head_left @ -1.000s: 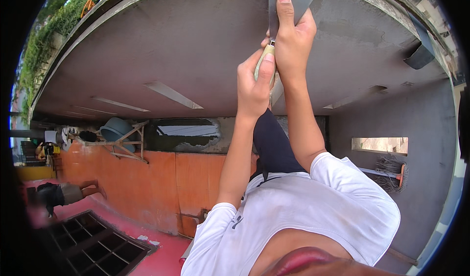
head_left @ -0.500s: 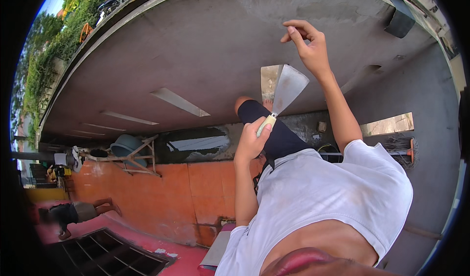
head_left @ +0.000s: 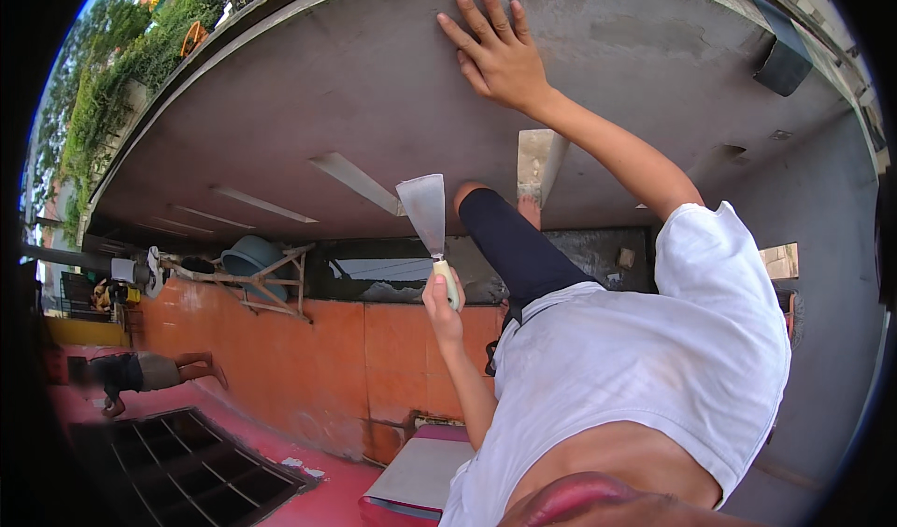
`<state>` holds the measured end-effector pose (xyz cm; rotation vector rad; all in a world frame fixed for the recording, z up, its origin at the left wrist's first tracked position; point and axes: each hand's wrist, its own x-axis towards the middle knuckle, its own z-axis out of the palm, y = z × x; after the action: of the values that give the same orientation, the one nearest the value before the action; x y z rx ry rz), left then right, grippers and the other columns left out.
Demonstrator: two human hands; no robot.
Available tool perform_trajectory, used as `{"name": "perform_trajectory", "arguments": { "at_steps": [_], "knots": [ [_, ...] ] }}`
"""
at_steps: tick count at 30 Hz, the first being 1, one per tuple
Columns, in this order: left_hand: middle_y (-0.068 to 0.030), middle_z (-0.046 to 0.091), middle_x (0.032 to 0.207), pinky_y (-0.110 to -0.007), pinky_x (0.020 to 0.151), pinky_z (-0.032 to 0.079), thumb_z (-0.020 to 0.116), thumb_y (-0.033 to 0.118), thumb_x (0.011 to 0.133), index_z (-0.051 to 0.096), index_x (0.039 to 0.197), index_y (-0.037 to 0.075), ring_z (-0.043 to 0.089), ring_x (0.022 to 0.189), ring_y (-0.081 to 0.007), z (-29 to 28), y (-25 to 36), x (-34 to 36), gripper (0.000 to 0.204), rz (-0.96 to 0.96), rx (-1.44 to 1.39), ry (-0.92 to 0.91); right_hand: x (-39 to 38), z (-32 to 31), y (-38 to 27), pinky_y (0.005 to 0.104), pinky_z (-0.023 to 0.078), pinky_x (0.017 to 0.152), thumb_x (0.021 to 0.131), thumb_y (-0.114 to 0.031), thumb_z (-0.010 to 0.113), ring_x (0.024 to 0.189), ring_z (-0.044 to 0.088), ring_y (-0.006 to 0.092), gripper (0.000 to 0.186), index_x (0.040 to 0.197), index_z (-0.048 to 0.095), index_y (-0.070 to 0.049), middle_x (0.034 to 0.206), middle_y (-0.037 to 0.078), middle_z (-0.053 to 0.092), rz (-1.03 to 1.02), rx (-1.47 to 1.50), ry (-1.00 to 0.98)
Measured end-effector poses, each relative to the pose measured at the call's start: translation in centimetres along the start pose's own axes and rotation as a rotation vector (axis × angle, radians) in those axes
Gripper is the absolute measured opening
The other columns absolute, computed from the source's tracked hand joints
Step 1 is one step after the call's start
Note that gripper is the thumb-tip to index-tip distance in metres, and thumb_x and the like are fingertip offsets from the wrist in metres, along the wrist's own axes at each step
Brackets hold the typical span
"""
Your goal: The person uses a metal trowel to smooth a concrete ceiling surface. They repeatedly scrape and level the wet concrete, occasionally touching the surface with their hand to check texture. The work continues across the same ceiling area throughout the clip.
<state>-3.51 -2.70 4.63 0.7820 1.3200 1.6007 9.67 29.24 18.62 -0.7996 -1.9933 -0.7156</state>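
My left hand is closed around the pale handle of a putty knife, whose wide, flat metal blade points up and away from me. The blade is held apart from the wall. Higher up, my right hand lies with spread fingers against the grey plastered wall; nothing is in it. On that wall, a darker patch shows to the right of this hand. One of my bare feet is at the lower end of a rectangular opening in the wall.
Several slanted slots run along the wall. A dark box-shaped fixture juts out at upper right. To the left, a blue-grey basin rests on a wooden stand. Another person is at far left, beyond the orange tiled floor.
My right hand has moved up and left, its fingers spreading from a loose curl onto the wall. My left hand has carried the putty knife left and down.
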Motion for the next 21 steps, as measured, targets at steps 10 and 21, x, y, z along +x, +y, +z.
{"name": "perform_trajectory", "arguments": {
  "at_steps": [10,21],
  "knots": [
    [0.0012,0.042,0.060,-0.024,0.045,0.022,0.040,0.044,0.102,0.055,0.091,0.004,0.033,0.048,-0.0066,-0.3,-1.4,-0.4,0.044,-0.018,0.020,0.069,0.8,-3.0,3.1,0.0473,0.005,0.125,0.081,-0.015,0.066,0.152,0.020,0.0234,0.072,0.149,0.044,-0.024,0.163,0.003,0.027,-0.200,0.127,-0.119],
    [0.0005,0.042,0.059,-0.024,0.044,0.024,0.039,0.042,0.103,0.054,0.091,0.004,0.035,0.047,-0.0072,-3.7,-3.7,-2.0,0.043,-0.048,-0.017,0.174,-5.8,-0.2,0.9,0.0481,0.004,0.124,0.083,-0.014,0.061,0.153,0.014,0.0236,0.070,0.150,0.042,-0.016,0.164,0.005,0.024,-0.109,0.155,-0.229]
  ]
}}
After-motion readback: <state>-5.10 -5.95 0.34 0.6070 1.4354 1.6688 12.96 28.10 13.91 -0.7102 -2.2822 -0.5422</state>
